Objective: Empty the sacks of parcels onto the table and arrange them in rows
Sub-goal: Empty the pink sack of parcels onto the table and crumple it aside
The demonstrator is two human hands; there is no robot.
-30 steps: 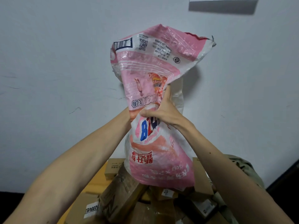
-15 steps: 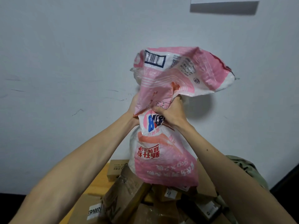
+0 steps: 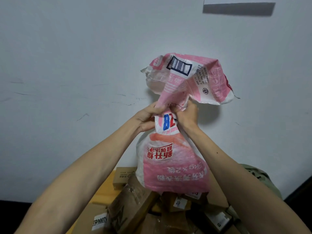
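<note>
Over the table's (image 3: 104, 191) far edge, left hand (image 3: 146, 115) and right hand (image 3: 187, 114) gripped the upended pink sack (image 3: 173, 162) mid-length, close together above heaped parcels (image 3: 135, 205); emptying seemed underway, needing a shake next.

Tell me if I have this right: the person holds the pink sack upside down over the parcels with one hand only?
Not one hand, both. The head view shows the left hand and the right hand gripping the pink sack at its gathered middle, upside down over the parcels as you said.
</note>
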